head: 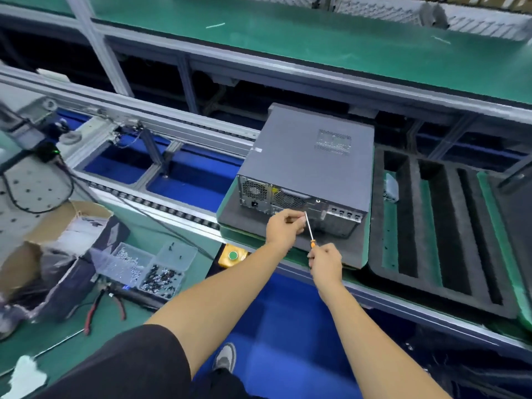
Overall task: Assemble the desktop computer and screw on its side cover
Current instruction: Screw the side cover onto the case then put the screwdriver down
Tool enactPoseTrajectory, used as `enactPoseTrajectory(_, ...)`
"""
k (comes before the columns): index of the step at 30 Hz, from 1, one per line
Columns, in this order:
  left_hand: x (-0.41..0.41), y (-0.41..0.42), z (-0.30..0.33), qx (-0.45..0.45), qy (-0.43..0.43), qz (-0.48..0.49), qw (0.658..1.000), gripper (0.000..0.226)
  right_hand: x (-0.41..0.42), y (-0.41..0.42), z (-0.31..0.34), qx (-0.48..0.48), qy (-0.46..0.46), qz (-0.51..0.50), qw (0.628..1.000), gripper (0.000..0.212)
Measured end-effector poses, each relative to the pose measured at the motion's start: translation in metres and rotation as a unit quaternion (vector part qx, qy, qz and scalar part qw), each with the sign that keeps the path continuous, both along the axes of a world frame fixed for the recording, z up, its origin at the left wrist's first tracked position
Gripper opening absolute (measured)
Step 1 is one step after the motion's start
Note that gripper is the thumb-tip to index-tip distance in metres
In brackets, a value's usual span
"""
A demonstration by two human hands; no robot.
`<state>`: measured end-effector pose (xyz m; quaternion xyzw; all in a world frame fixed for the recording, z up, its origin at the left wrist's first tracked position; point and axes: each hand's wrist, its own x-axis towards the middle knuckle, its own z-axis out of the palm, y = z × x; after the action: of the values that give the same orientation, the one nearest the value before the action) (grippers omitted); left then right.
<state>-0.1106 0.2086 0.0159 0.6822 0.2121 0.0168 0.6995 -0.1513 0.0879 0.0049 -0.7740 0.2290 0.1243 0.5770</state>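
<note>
With the screwdriver [310, 229] tip up at the case [309, 165] rear panel, a slip looks likeliest: if the left hand [283, 227], fingers pinched at the tip, lets the small screw tilt, it drops or cross-threads. The right hand [325, 262] is wrapped round the orange handle. The case lies flat on the foam pad [244, 217], its long axis running away from us, rear panel facing the hands.

Red-handled pliers [99, 308] lie on the green bench beside an open cardboard box [54, 226]. A yellow push-button box [232, 255] sits at the conveyor edge.
</note>
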Motion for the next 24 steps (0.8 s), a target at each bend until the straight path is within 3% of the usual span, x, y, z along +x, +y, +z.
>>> enactPoseTrajectory(9, -0.092, 0.163, -0.033, 0.159, 0.061, 0.031, 0.985, 0.007, -0.032, 0.142, -0.032, -0.010, 0.051, 0.206, 0.977, 0.012)
enactPoseTrajectory(14, -0.141, 0.270, -0.044, 0.274, 0.149, -0.010, 0.950, 0.012, -0.042, 0.205, -0.052, -0.017, 0.086, 0.310, 0.947, 0.025)
enactPoseTrajectory(18, -0.154, 0.332, -0.059, 0.394, 0.245, -0.093, 0.881, 0.013, -0.040, 0.237, -0.064, -0.024, 0.110, 0.335, 0.935, 0.022)
enactPoseTrajectory(24, -0.144, 0.350, -0.061, 0.508, 0.293, -0.249, 0.771, 0.012, -0.032, 0.253, -0.076, -0.038, 0.144, 0.352, 0.924, 0.019)
